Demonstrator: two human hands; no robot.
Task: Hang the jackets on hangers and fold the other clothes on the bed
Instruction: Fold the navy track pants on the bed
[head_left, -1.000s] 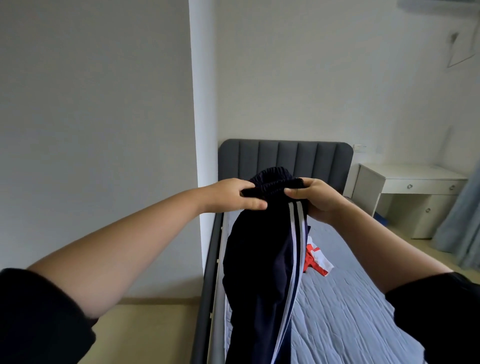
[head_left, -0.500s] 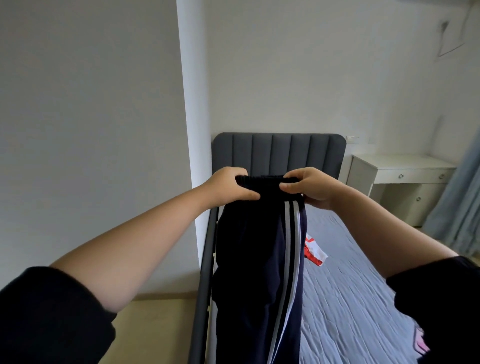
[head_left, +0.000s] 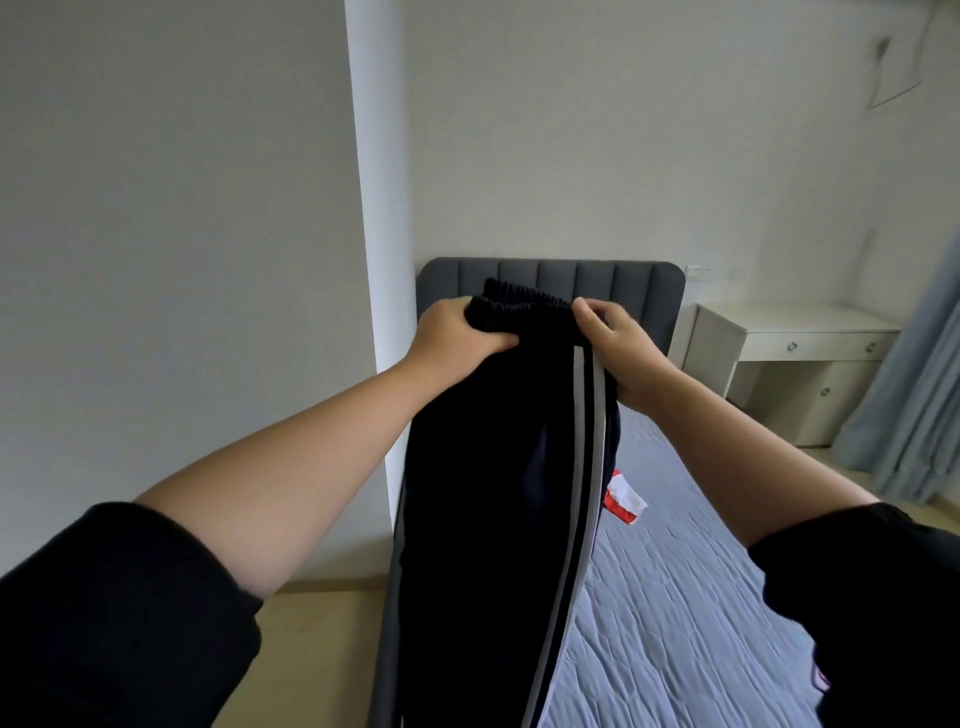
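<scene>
Head cam (wide-angle, sole view): faces fwd, slightly down along bed (head_left: 675, 597) toward headboard (head_left: 639, 291), close.

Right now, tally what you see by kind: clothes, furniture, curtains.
Clothes: 2, trousers held by left hand and right hand, red-white piece on bed.
Furniture: 2, bed and desk.
Curtains: 1.
Total: 5.

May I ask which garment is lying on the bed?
The red-and-white garment; the dark striped track pants hang from the left hand and right hand.
</scene>
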